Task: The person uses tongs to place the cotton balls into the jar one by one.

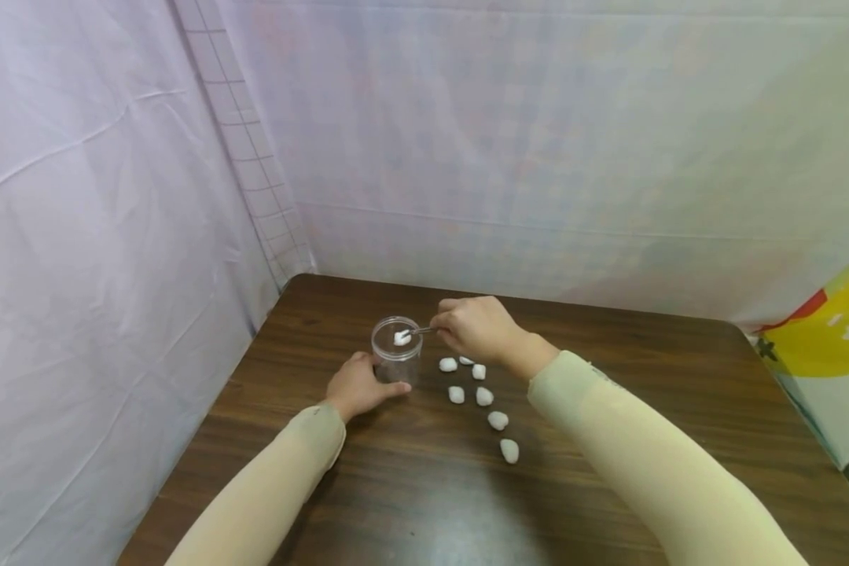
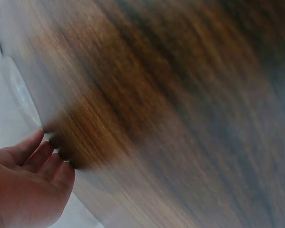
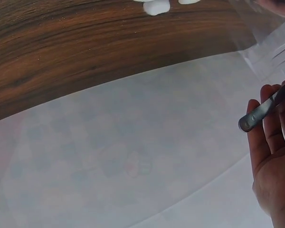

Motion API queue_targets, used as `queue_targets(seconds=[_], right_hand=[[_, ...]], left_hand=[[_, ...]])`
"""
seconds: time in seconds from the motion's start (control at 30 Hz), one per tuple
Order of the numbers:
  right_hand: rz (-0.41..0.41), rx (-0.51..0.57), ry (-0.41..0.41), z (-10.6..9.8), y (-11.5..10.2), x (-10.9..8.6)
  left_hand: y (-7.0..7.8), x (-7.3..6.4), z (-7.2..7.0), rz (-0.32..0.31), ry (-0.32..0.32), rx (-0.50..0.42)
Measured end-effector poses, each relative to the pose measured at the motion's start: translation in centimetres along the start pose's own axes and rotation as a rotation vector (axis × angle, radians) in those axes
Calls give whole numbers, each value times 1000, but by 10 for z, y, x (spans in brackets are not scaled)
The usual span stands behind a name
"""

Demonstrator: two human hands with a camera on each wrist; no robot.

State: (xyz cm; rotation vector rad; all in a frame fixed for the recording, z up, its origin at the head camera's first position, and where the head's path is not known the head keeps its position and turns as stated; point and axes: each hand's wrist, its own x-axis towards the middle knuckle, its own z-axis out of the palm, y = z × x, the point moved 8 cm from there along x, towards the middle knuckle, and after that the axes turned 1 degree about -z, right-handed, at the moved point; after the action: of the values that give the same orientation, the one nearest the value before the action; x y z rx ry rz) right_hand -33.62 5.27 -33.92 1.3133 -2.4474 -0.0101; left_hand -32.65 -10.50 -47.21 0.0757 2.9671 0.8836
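Observation:
In the head view a clear plastic jar (image 1: 396, 369) stands upright on the table, with its top uncovered. My left hand (image 1: 362, 385) grips its near left side, thumb across the front; the left wrist view shows this hand (image 2: 35, 178) beside the jar's clear wall (image 2: 23, 95). Metal tweezers (image 1: 423, 330) are pinched in my right hand (image 1: 479, 326), their tips on a white cotton ball (image 1: 402, 338) at the jar's mouth. From the right wrist, the tweezers' rounded end (image 3: 259, 116) lies across the fingers of that hand (image 3: 275, 161).
Several white cotton balls (image 1: 484, 396) lie scattered on the brown wooden table (image 1: 410, 479), right of the jar and nearer to me. Pale curtains (image 1: 538, 157) hang behind the table and along its left side. A yellow patterned cloth (image 1: 835, 338) hangs at the right.

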Motion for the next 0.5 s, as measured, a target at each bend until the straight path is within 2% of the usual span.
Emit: queue_targets(seconds=[0.33,0.5], right_hand=[[-7,-10,-22,1,0,-3],[6,-10,-24,-6,2,-9]], left_hand=[[0,-1,-1,-4,1,4],[1,-1,0,-6,9,4]])
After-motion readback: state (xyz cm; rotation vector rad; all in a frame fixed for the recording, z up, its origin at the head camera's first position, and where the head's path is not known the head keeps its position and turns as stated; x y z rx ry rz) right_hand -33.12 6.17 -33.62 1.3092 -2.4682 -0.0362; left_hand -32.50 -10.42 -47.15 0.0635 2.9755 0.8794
